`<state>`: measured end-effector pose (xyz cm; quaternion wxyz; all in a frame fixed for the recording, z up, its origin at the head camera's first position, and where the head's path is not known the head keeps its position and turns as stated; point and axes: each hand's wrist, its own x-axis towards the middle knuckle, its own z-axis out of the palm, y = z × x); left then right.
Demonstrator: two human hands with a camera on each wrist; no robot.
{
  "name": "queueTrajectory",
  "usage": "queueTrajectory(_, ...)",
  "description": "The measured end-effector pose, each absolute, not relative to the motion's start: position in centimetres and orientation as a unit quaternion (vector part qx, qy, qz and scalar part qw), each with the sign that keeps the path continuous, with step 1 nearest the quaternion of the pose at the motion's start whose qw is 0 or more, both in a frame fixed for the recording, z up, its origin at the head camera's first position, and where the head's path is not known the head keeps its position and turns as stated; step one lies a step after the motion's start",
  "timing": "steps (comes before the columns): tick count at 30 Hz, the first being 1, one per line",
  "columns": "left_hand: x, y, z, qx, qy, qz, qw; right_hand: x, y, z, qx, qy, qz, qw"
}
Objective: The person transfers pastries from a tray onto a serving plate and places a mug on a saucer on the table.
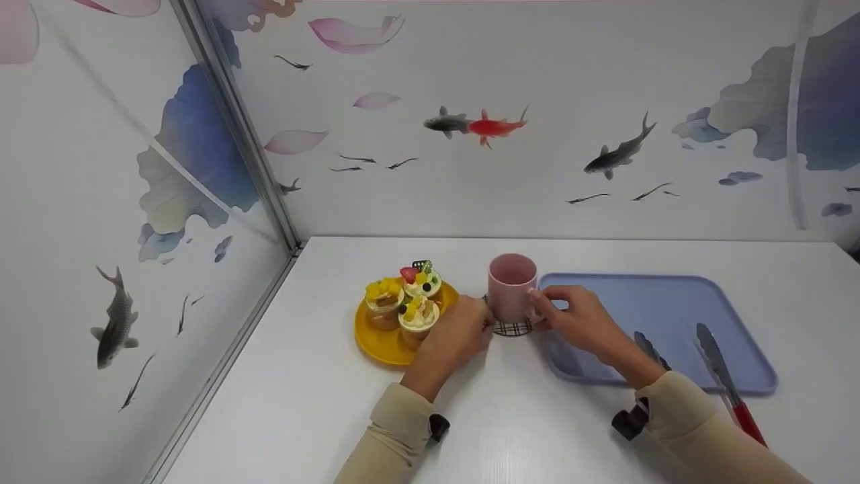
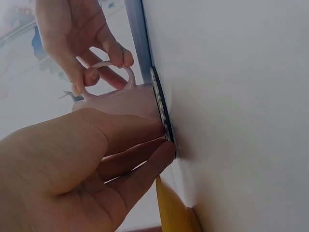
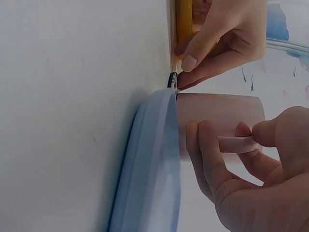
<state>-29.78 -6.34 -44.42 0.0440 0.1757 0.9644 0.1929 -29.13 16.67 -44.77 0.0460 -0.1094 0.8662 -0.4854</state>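
A pink mug [image 1: 512, 286] stands upright on a round black-and-white checked coaster [image 1: 512, 329] on the white table. My right hand [image 1: 583, 321] grips the mug's handle [image 2: 111, 64] between thumb and fingers. On the mug's other side, my left hand [image 1: 459, 331] pinches the coaster's left edge; the right wrist view shows its thumb and finger meeting at that rim. Just left of this hand is a yellow plate [image 1: 373, 341] bearing several dessert cups [image 1: 383, 310] topped with cream and fruit. My left hand hides part of the plate's right side.
A blue tray [image 1: 672, 296] lies right of the mug, its left edge close to the coaster. Red-handled tongs [image 1: 717, 356] rest across its right part; another dark metal utensil [image 1: 650, 348] is partly covered by my right forearm. Printed walls [image 1: 403, 202] border the table behind and left.
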Motion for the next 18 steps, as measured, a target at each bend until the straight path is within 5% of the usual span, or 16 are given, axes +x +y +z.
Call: queueTrajectory(18,-29.8,-7.4,-43.7,0.184,0.960,0.209,0.022,-29.0,16.6,-44.4,-0.140,0.887,-0.440,-0.010)
